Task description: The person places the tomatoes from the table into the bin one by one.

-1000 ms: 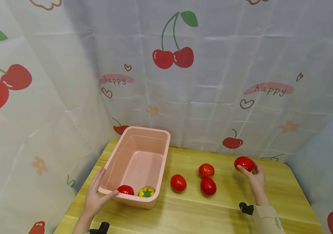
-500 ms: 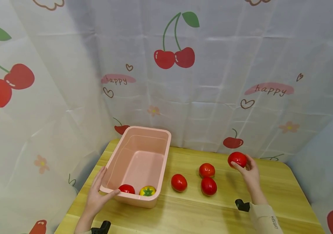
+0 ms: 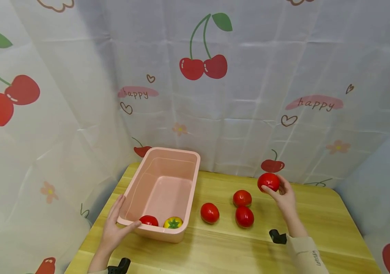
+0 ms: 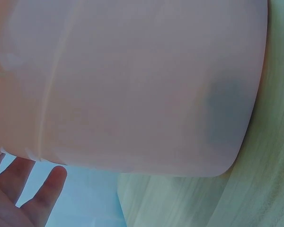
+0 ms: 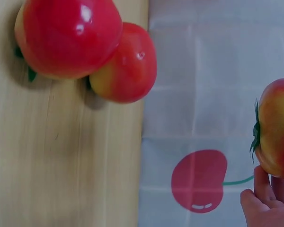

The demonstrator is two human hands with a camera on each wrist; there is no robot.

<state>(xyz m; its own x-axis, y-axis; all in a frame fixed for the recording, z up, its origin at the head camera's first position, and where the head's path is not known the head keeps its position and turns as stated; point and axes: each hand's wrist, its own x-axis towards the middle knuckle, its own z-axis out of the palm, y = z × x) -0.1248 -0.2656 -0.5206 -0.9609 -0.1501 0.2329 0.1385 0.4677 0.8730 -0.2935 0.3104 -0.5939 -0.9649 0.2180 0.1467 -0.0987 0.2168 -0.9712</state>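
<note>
Cupping the sides best suits the likely light, slick tomato (image 3: pixel 268 182) the right hand (image 3: pixel 286 198) pinches right of the pink bin (image 3: pixel 167 194); left hand (image 3: pixel 112 230) spread against its near-left corner.

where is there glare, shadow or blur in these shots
Head view: soft light, a faint shine on the red fruit in the right hand; right wrist view: white glare on the nearer fruit on the table, soft shadow beside it; left wrist view: dim and hazy, a blurry dark patch on the pink bin.
</note>
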